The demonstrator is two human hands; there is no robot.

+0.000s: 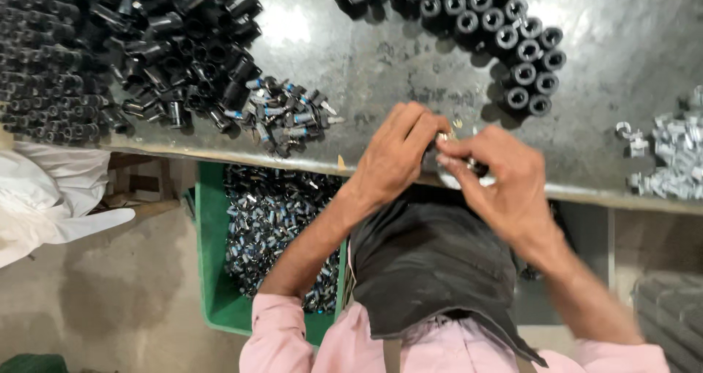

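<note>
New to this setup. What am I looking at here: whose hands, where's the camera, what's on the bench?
There is no machine: a person works with two bare hands. The single picture comes from a camera on that person's head, looking down, so the pink sleeves at the bottom are their own.

The left hand and right hand meet at the near edge of a grey metal bench, pinching a small part between the fingers; it is too hidden to name.

On the bench: a big heap of black tubes at the left, a small pile of blue-and-metal pieces beside it, black tubes stood upright in rows at the top, and silver clips at the right.

Below the bench, a green crate holds more blue-and-metal pieces. A dark cloth lies over the lap.
</note>
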